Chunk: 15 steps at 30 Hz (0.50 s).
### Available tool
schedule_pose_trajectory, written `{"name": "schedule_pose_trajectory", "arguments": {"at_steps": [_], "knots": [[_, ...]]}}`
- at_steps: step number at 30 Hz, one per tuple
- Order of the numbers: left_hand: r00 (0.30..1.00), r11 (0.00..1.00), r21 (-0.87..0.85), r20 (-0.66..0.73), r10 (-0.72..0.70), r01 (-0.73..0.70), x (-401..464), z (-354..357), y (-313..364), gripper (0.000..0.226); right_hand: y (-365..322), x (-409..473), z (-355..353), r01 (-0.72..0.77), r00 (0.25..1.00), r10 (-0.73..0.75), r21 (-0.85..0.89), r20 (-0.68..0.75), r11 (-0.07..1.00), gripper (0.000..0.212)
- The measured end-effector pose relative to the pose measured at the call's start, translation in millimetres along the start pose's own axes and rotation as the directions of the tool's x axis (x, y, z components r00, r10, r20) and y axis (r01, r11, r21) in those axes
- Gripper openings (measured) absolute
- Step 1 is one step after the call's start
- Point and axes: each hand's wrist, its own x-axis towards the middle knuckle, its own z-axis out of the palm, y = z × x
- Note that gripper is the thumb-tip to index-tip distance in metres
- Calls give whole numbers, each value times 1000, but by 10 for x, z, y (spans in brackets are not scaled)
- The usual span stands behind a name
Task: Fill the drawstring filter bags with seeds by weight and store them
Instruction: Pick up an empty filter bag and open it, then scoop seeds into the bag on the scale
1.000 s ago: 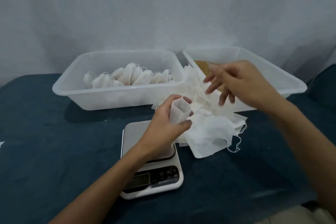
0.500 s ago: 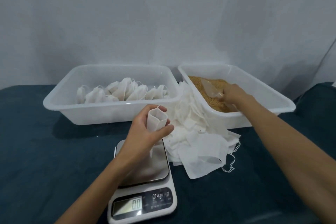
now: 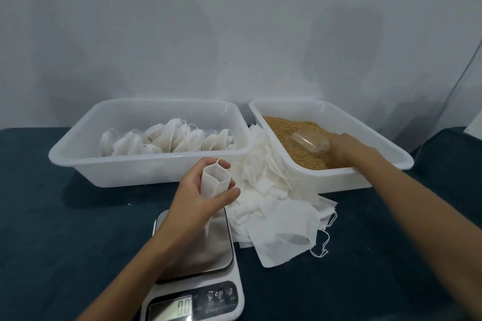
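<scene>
Above the kitchen scale (image 3: 194, 263), an open filter bag (image 3: 215, 180) being held by curled left hand (image 3: 200, 195) fingers, clear scoop (image 3: 310, 141) being gripped by the right hand (image 3: 347, 147) among seeds (image 3: 287, 129) in the right tub (image 3: 391, 154)

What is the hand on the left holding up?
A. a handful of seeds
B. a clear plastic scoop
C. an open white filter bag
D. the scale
C: the left hand grips an open white paper filter bag above the white digital kitchen scale.
</scene>
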Motion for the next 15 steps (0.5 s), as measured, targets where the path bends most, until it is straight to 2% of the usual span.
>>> {"name": "schedule_pose_trajectory", "arguments": {"at_steps": [4,8,11,15], "knots": [[1000,1000,15,7,3,-3,-16,18,-15,39,301,-58,8,-31,995,20,-114,-95,993,17],[1000,1000,29,0,1,-1,-22,26,-19,40,308,-98,11,5,977,-35,-139,-210,990,23],[1000,999,35,-1,-4,4,-24,28,-16,42,226,-85,10,115,981,-121,-53,-151,992,25],[1000,999,42,-1,-6,6,-22,24,-15,44,183,-49,40,222,974,-218,85,-59,971,18]]}}
